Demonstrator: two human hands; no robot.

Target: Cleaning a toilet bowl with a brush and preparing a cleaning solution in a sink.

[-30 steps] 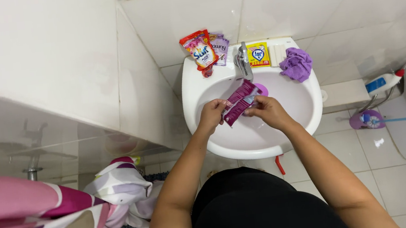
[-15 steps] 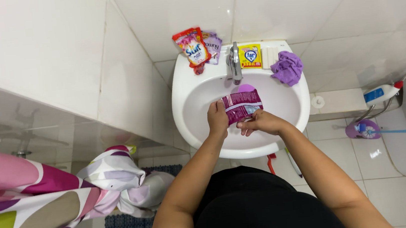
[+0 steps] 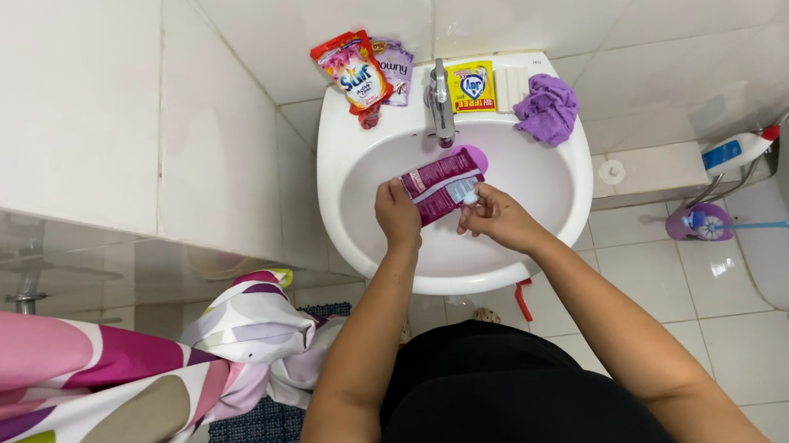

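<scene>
Over the bowl of a white sink (image 3: 346,227) both my hands hold a purple sachet-like pouch (image 3: 441,183) with a white label. My left hand (image 3: 398,217) grips its left end. My right hand (image 3: 499,220) pinches the lower right corner of the pouch with its fingertips. The pouch lies roughly level, just below the metal tap (image 3: 441,101).
On the sink's back rim stand a red pouch (image 3: 351,68), a purple pouch (image 3: 395,67), a yellow packet (image 3: 471,86) and a purple cloth (image 3: 547,108). A colourful shower curtain (image 3: 90,390) hangs at the left. A purple brush (image 3: 707,223) and a spray bottle (image 3: 737,151) lie on the tiled floor at the right.
The view has shifted so the sink sits slightly lower and to the left. My right hand has slid from under the pouch to its lower right corner; the pouch has turned more level.
</scene>
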